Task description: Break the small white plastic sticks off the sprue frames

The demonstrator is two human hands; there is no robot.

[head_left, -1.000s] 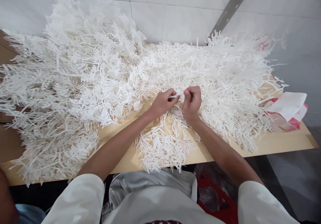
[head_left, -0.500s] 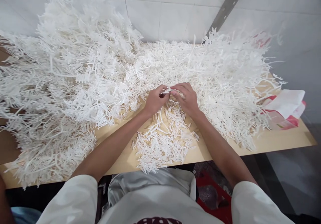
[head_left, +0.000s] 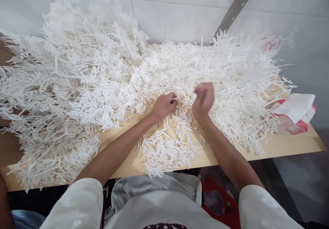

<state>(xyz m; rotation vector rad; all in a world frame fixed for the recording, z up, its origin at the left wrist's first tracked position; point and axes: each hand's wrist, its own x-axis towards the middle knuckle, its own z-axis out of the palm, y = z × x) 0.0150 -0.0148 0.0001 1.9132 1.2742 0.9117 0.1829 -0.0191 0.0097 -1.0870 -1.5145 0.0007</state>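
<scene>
Sprig (head_left: 174,99), white, thin: I pinch it in my left fingers (head_left: 171,96) beyond the needly heap (head_left: 167,153); my right fingers (head_left: 208,88) curl, blurred, grip unclear.

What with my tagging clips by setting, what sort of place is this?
Probably an indoor workshop: white branching sprigs are heaped along a table, with a tiled wall behind and the left hand pinching a small white piece.

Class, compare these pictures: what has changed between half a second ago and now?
The right hand has pulled away rightward from the left hand; blur hides whether it holds anything. The left hand still pinches a white sprig. The small front pile and pink-and-white pack stayed put.
</scene>
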